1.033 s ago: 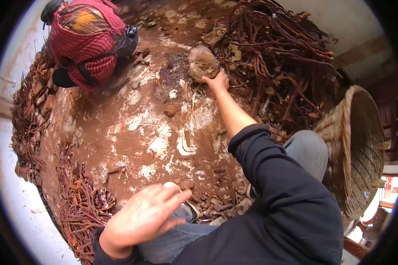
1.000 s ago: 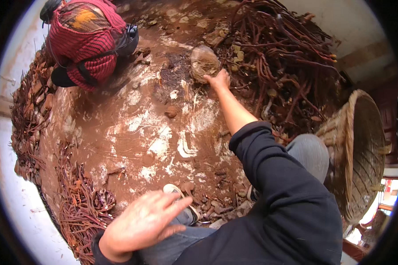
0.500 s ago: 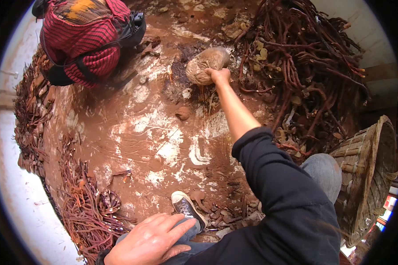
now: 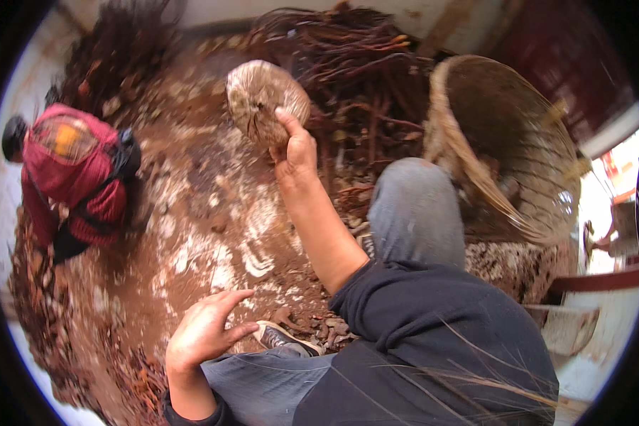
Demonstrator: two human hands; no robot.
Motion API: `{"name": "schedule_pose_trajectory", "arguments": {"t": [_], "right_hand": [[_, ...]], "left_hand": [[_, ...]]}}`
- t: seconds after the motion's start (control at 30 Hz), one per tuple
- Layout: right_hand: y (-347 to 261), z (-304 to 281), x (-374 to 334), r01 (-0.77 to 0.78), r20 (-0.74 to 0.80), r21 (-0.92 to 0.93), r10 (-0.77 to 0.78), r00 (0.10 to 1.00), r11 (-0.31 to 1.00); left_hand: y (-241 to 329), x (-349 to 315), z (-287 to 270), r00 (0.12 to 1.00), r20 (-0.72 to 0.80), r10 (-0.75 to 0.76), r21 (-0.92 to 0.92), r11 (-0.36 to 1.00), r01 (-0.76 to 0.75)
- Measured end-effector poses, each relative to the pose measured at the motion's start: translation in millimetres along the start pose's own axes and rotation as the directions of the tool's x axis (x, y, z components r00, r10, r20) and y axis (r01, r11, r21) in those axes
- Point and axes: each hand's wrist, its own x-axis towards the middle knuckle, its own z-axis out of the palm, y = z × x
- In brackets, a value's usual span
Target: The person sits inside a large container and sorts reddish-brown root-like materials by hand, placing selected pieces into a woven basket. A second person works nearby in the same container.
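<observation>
My right hand (image 4: 296, 150) is stretched out and grips a round, pale brown lump (image 4: 266, 99), its thumb lying on the near side. The lump has wrinkles gathered near its middle, and I cannot tell what kind of thing it is. It is raised in front of a heap of long reddish-brown roots (image 4: 366, 60). Nearer to me, my left hand (image 4: 209, 330) hovers beside my bent leg. Its fingers are apart and it holds nothing.
A large woven basket (image 4: 444, 131) leans with its mouth open, right of my knee. Brown soil covers the pale floor (image 4: 192, 252). More roots (image 4: 131, 387) lie at the lower left. A person in a red checked top (image 4: 74, 170) bends over at the left.
My right hand has lifted the lump off the floor, up and to the left in the picture. My left hand has risen from my leg. The view has swung right, showing more of the basket.
</observation>
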Motion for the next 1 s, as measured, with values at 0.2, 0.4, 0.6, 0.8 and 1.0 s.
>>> {"name": "schedule_pose_trajectory", "arguments": {"t": [0.2, 0.4, 0.6, 0.8, 1.0], "right_hand": [[-144.9, 14.3, -42.2, 0.695, -0.104, 0.284, -0.699, 0.708, 0.661], [-106.8, 14.9, -44.2, 0.422, 0.224, 0.09, -0.432, 0.874, 0.902], [-66.1, 5.1, -32.7, 0.329, 0.208, -0.04, -0.315, 0.926, 0.943], [17.6, -21.0, 14.6, 0.292, 0.138, -0.396, -0.258, 0.956, 0.87], [108.3, -70.4, 149.0, 0.378, 0.276, -0.885, -0.347, 0.896, 0.272]], "left_hand": [[8.3, 29.4, 8.4, 0.997, 0.067, -0.049, 0.094, 0.995, 0.042], [-20.6, 36.6, 29.4, 0.989, 0.072, -0.132, 0.143, 0.982, 0.12], [-16.8, 40.6, 29.1, 0.996, 0.073, -0.056, 0.207, 0.978, 0.039], [-9.7, 17.7, 18.3, 0.995, 0.037, -0.093, 0.263, 0.962, 0.08], [7.8, -0.1, -5.5, 0.989, -0.098, 0.109, 0.068, 0.992, -0.103]]}}
